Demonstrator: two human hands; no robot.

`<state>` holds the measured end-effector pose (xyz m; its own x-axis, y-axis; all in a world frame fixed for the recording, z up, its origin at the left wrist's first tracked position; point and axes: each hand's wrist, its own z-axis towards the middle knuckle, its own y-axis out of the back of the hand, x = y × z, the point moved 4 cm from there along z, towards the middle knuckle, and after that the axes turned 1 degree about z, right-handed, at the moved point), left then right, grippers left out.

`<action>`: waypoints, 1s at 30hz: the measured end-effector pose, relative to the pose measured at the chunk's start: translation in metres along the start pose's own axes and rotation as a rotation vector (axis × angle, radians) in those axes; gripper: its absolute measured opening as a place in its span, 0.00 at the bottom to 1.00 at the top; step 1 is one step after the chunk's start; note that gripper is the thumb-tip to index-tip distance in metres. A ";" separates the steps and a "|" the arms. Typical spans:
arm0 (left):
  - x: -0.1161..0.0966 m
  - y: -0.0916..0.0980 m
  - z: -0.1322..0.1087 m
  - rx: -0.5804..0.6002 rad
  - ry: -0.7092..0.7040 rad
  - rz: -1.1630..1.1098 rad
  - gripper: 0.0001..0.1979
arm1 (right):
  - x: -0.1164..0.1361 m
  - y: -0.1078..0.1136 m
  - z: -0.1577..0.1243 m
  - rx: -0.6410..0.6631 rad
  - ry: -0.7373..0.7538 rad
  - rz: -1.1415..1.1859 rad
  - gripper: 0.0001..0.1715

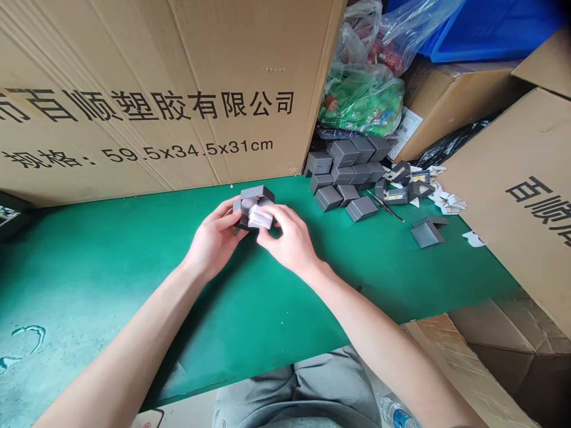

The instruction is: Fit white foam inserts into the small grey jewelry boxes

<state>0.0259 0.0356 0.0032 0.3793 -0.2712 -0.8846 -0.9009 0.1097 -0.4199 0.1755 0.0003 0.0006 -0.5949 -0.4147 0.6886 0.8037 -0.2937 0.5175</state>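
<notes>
Open box [256,192]: worktop [243,309] below, stack [344,173] to right. Fingers of L hand [215,235] grip box's left side, prob. to steady it; R hand [292,238] fingers pinch white pc [260,219] at box mouth, prob. for ctrl.

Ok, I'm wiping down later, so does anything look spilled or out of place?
Yes: shiny, wet-looking marks at the near left of the table, possibly spilled liquid. Also, crumpled white scraps lie loose, right of the stacked boxes.
</notes>
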 end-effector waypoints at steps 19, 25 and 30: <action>0.004 -0.001 -0.001 0.011 0.004 0.009 0.15 | 0.007 0.000 -0.001 -0.029 0.050 0.000 0.18; 0.004 -0.002 -0.001 0.036 0.029 -0.041 0.15 | 0.008 0.001 -0.001 -0.057 0.063 0.033 0.16; 0.005 -0.001 -0.002 0.072 0.075 -0.054 0.16 | 0.010 0.002 -0.002 -0.047 0.044 0.045 0.15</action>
<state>0.0282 0.0321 -0.0010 0.4079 -0.3496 -0.8434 -0.8608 0.1606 -0.4829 0.1711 -0.0056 0.0073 -0.5580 -0.4651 0.6873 0.8299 -0.3133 0.4617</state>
